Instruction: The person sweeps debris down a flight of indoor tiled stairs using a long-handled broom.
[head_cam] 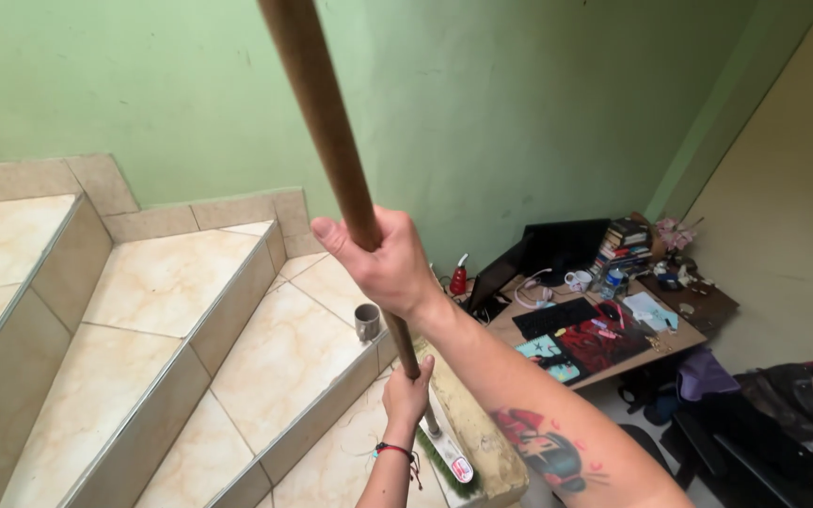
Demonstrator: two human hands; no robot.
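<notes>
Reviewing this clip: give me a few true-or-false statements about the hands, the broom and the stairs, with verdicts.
1. Both hands grip the wooden broom handle. True.
2. The left hand sits higher on the handle than the right hand. False: the right hand is the upper one, the left grips lower down.
3. A grey cup stands on a tiled step. True.
4. The broom head rests on the desk. False: it is on a lower step, by the stair edge.
5. The wall behind the stairs is blue. False: it is green.
</notes>
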